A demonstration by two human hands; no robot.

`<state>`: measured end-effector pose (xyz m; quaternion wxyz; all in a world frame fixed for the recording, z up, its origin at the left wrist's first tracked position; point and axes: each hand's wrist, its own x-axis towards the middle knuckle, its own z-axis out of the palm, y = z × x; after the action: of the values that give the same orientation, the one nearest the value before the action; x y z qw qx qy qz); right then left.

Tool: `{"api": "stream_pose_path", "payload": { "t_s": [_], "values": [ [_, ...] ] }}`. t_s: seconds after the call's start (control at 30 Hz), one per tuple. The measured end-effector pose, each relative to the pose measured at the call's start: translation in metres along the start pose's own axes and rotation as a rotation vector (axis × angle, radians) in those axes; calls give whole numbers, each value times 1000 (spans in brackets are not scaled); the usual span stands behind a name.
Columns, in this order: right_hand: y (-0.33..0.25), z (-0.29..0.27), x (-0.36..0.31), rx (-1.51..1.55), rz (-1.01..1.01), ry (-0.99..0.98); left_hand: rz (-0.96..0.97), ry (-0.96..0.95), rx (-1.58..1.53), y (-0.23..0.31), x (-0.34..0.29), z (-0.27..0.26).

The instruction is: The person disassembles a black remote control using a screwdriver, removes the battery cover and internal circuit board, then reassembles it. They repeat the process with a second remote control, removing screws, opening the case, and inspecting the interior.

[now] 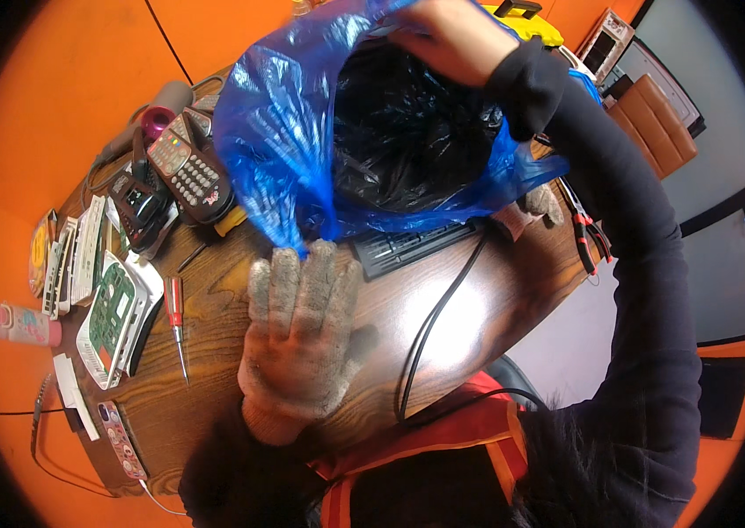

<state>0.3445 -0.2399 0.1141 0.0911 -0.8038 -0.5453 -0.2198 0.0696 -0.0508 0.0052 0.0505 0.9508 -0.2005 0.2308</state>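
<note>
A blue plastic bag point(267, 132) stands with its mouth facing me, and crumpled black plastic point(407, 132) fills its inside. My left hand point(297, 339), in a soiled knitted glove, lies back-up at the bag's near left edge. Its fingers point away from me, and the film's folds draw together at the fingertips; the thumb is hidden. At the far rim my bare right hand point(451, 40) is closed on the blue film, its fingertips partly out of sight. Under the bag's near side a black keyboard point(412, 249) sticks out.
Remote controls and handsets point(187, 172) crowd the left. Nearer lie a green circuit board point(114, 304), a screwdriver point(175, 312) and a phone point(121, 440). Red-handled pliers point(585, 238) and another glove point(541, 209) lie right. A black cable point(434, 317) crosses the wooden table point(214, 370).
</note>
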Motion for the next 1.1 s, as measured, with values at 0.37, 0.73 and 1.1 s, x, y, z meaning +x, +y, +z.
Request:
{"api": "stream_pose_path", "payload": {
  "t_s": [0.37, 0.73, 1.1],
  "values": [
    [1, 87, -45, 273, 468, -648, -89, -213, -125, 3, -9, 3],
    [50, 206, 22, 161, 1015, -434, -248, -260, -12, 1, -26, -6],
    [11, 117, 1, 445, 746, -336, -331, -258, -46, -11, -34, -7]
  ]
}}
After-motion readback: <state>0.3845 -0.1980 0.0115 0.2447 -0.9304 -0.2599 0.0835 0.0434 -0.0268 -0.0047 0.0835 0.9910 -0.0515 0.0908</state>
